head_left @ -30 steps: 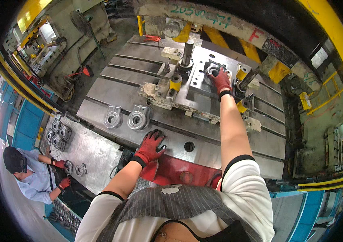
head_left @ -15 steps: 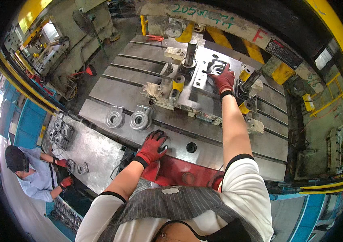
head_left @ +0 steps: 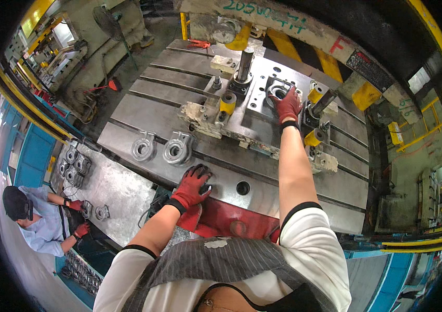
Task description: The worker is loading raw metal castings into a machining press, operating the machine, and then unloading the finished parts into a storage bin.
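My right hand (head_left: 288, 105), in a red glove, reaches far over the press bed. Its thumb and fingers close around the near right side of a grey ring-shaped metal casting (head_left: 277, 91). That casting is at the bright die plate (head_left: 256, 100); whether it touches the plate is hard to tell. My left hand (head_left: 191, 187), also red-gloved, lies on the front edge of the bed with its fingers spread and nothing held. Just beyond it, two similar ring castings, one on the left (head_left: 143, 149) and one on the right (head_left: 177, 148), rest on the bed.
Guide posts (head_left: 243, 65) and yellow-sleeved pillars (head_left: 227, 104) flank the die plate. The press ram (head_left: 304, 28) hangs behind it. At left, a co-worker (head_left: 39, 218) in red gloves handles a casting at a metal side table (head_left: 119, 182) bearing several more.
My right hand has shifted slightly toward me, and the casting by its fingers shows more fully. My left hand stays on the bed edge. The whole view has shifted a little.
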The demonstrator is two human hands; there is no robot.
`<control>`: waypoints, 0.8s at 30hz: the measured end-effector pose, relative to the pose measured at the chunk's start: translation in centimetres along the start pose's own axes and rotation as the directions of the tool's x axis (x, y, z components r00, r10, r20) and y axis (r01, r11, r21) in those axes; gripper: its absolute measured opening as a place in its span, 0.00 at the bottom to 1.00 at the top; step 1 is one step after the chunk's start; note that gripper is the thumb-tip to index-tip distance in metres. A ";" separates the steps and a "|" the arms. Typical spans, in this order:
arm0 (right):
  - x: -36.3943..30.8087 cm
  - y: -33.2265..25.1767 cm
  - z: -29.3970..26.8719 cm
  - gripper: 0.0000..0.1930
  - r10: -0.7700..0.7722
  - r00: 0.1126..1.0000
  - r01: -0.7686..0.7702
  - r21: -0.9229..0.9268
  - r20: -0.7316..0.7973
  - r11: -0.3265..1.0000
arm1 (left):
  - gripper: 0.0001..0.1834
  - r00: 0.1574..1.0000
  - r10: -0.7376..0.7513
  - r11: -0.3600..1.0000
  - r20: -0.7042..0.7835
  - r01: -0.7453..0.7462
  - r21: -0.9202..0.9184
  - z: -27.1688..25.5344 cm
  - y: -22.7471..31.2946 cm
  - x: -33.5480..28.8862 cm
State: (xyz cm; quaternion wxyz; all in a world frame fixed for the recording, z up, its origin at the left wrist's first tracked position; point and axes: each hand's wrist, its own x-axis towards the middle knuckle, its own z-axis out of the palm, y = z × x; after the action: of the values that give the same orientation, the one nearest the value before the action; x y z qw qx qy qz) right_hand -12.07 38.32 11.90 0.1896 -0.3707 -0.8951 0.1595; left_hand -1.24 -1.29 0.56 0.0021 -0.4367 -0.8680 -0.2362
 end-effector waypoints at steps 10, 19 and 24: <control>0.8 3.0 0.0 0.53 -0.154 0.963 0.167 -0.041 0.219 0.985 | 0.27 0.999 -0.039 0.999 -0.007 0.039 0.023 0.5 -0.1 -0.3; -13.1 13.3 -7.4 0.22 -0.304 0.951 0.248 0.742 -0.063 0.623 | 0.29 0.999 -0.036 0.998 -0.003 0.036 0.054 0.3 0.4 -0.7; -26.9 24.0 -9.9 0.20 -0.080 0.995 0.104 0.589 -0.067 0.801 | 0.28 0.998 0.007 1.000 -0.063 -0.005 0.027 -0.1 0.8 -1.0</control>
State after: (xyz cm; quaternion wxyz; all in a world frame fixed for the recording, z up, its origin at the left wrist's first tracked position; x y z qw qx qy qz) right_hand 24.55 36.43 4.39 0.3207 -0.2524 -0.8138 0.4138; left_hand -0.05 -1.70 0.78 0.0362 -0.4317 -0.8692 -0.2384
